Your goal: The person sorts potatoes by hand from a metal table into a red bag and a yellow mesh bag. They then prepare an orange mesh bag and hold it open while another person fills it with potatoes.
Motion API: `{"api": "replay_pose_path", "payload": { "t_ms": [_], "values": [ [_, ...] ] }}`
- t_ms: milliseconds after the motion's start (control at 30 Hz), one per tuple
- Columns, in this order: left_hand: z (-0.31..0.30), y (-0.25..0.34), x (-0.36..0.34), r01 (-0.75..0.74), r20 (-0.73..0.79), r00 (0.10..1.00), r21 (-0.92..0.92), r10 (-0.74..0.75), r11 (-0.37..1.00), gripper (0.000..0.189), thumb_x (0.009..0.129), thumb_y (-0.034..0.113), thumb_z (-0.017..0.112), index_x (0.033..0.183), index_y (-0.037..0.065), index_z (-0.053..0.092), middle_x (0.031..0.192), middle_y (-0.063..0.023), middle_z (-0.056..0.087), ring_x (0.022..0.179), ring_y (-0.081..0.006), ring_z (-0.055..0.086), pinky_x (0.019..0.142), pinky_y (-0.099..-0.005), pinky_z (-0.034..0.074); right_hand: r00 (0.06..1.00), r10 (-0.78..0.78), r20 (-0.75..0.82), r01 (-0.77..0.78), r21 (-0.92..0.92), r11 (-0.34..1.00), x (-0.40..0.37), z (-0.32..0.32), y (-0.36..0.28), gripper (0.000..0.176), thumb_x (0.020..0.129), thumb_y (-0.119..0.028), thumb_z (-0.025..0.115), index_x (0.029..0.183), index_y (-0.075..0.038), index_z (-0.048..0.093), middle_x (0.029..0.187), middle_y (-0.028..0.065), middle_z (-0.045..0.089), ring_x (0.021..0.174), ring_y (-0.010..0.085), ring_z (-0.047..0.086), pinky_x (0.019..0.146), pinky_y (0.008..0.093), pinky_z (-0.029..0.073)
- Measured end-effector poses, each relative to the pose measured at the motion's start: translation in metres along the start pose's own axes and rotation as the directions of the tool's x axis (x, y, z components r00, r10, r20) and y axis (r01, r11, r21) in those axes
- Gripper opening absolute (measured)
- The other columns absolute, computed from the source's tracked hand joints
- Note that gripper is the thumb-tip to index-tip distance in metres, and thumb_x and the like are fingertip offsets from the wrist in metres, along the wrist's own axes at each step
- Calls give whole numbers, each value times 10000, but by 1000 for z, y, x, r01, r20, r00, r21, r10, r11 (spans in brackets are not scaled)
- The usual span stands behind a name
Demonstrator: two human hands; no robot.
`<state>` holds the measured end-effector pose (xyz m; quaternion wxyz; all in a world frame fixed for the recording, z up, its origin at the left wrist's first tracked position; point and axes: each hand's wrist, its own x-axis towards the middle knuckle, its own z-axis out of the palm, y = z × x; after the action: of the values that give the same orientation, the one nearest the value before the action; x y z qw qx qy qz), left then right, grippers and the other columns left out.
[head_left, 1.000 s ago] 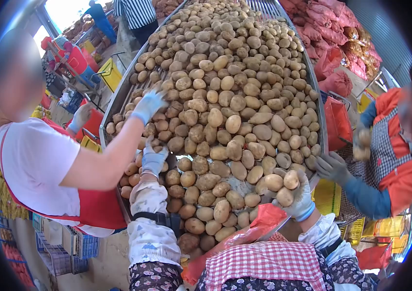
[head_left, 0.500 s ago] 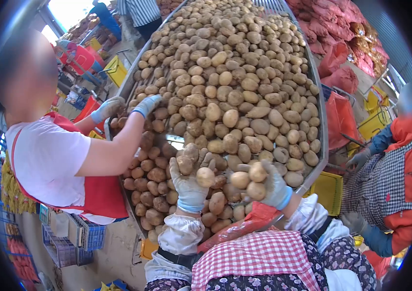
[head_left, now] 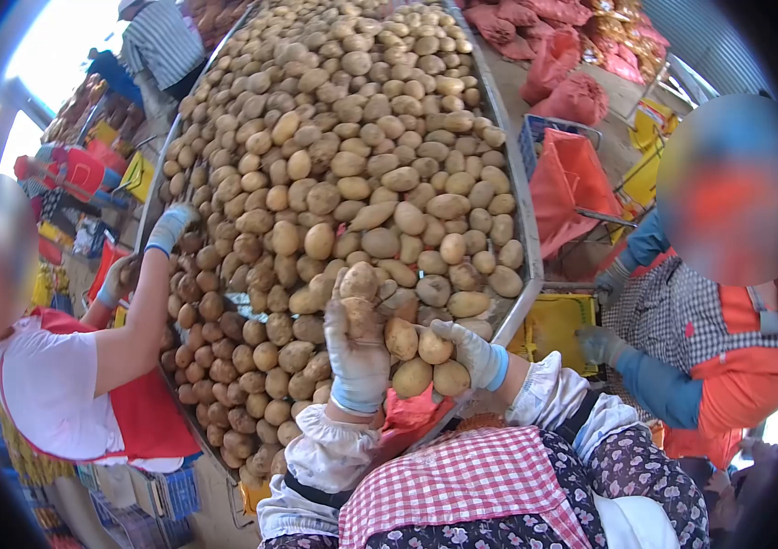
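View: I watch from the head camera, looking down a long sorting table [head_left: 519, 197] loaded with a potato heap [head_left: 352, 137].
Left hand [head_left: 359, 357]: gloved, back toward me, fingers splayed upward and laid against the near end of the heap; not closed round anything.
Left-hand contact: one brown potato [head_left: 364, 320] lies across the fingers, and a second potato [head_left: 359, 280] sits at the fingertips.
Right hand [head_left: 467, 349]: gloved with a blue cuff, cupped, fingers curled over four potatoes [head_left: 413, 377] and gripping them from the right.
Four potatoes, position: at the table's near corner, between my two hands, touching the left glove.
Red bag [head_left: 404, 414]: just below the four potatoes, at the table edge, above my checked apron [head_left: 485, 485].
Co-worker, left side: a gloved hand [head_left: 172, 227] rests on the heap at the far rim.
Co-worker, right side: a grey glove [head_left: 601, 345] is near a yellow crate [head_left: 561, 322]; I cannot tell what it holds.
Beyond the right rim: a red sack [head_left: 564, 183] hangs open on a frame.
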<state>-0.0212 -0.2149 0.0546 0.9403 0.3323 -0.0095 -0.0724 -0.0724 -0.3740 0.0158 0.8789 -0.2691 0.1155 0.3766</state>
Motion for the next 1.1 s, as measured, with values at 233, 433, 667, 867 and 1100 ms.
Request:
{"api": "replay_pose_path", "payload": {
  "t_ms": [233, 433, 667, 867, 1100],
  "values": [
    [-3, -4, 23, 52, 81, 996, -40, -49, 998, 493, 985, 452, 412, 1356, 137, 494, 1282, -60, 588, 1182, -275, 523, 1044, -475, 396, 943, -329, 46, 292, 357, 887, -22, -47, -16, 633, 918, -509, 502, 1342, -40, 470, 1204, 181, 592, 979, 320, 650, 822, 461, 556],
    [-48, 31, 11, 232, -123, 964, -53, -237, 971, 537, 967, 469, 431, 1355, 105, 508, 1266, -67, 600, 1119, -276, 569, 958, -459, 469, 766, -637, 90, 559, 396, 728, -69, -70, -80, 663, 871, -528, 550, 1275, -4, 501, 1218, 246, 574, 1106, 382, 586, 958, 484, 485],
    [-70, 39, -4, 341, -99, 939, 146, -330, 929, 751, 934, 550, 449, 1469, 38, 322, 1499, -149, 349, 1341, -408, 326, 1093, -474, 290, 655, -755, -34, 672, 482, 562, -108, -161, -178, 712, 814, -643, 558, 1281, -108, 503, 1284, 212, 517, 1162, 458, 521, 727, 495, 599],
    [-49, 16, 19, 403, -93, 904, -141, -417, 904, 740, 873, 603, 472, 1463, 173, 349, 1274, -125, 582, 945, -333, 622, 806, -520, 526, 214, -699, -682, 971, 226, 78, -91, -233, -286, 760, 813, -665, 560, 1158, 11, 540, 1116, 241, 605, 1005, 391, 629, 759, 442, 601],
    [16, -21, 58, -99, 206, 972, 794, -112, 599, 709, 854, 391, 635, 1436, 114, 340, 1331, -98, 469, 1110, -253, 571, 893, -427, 517, 890, -453, 48, 449, 79, 890, 10, -42, -125, 579, 924, -491, 551, 1370, -145, 420, 1244, 15, 558, 1015, 187, 589, 829, 364, 519]
  ]
}}
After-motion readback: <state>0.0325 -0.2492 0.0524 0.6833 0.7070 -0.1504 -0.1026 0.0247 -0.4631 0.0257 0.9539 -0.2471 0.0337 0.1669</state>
